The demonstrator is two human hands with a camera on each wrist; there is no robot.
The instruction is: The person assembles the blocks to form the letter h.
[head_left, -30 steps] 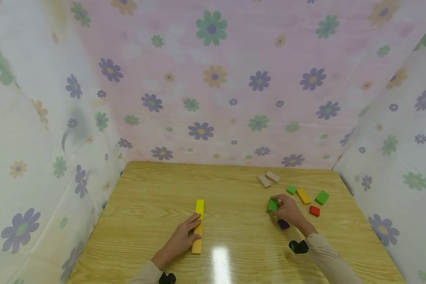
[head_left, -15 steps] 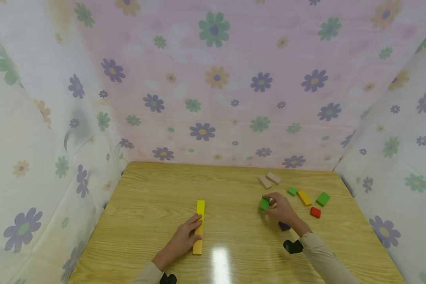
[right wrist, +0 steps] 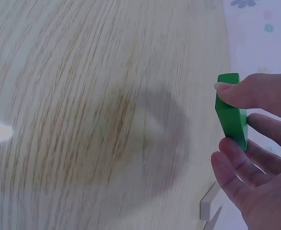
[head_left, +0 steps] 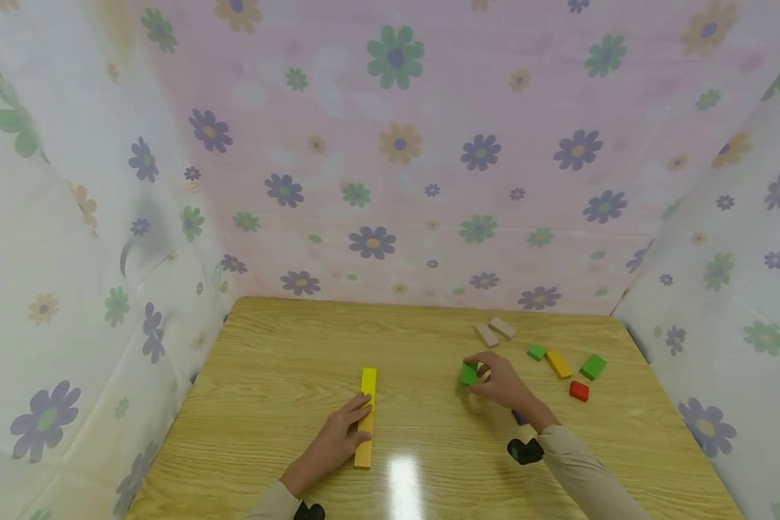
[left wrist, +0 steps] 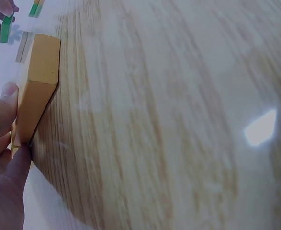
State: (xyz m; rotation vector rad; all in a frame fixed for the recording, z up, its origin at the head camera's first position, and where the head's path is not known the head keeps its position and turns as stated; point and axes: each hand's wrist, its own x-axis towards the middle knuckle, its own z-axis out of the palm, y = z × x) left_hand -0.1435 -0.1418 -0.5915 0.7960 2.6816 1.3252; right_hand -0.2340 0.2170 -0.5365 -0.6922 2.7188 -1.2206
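Note:
Two yellow blocks lie end to end on the table, the far one brighter (head_left: 368,380) and the near one more orange (head_left: 362,456). My left hand (head_left: 328,444) holds them from the left side. In the left wrist view, its thumb and fingers sit on both sides of the orange-yellow block (left wrist: 40,72). To the right, my right hand (head_left: 503,384) pinches a green block (head_left: 469,373) between thumb and fingers. The right wrist view has this green block (right wrist: 232,115) standing off the wood grain, with the hand's shadow on the table.
Beyond the right hand lie two bare wood blocks (head_left: 486,335), a small green block (head_left: 536,352), an orange block (head_left: 558,364), a larger green block (head_left: 593,366) and a red block (head_left: 579,391). A purple block (head_left: 518,417) is partly hidden under the right wrist. Flowered cloth (head_left: 390,180) walls the table.
My right hand has carried the green block left, toward the yellow blocks. The left hand stays in place on them.

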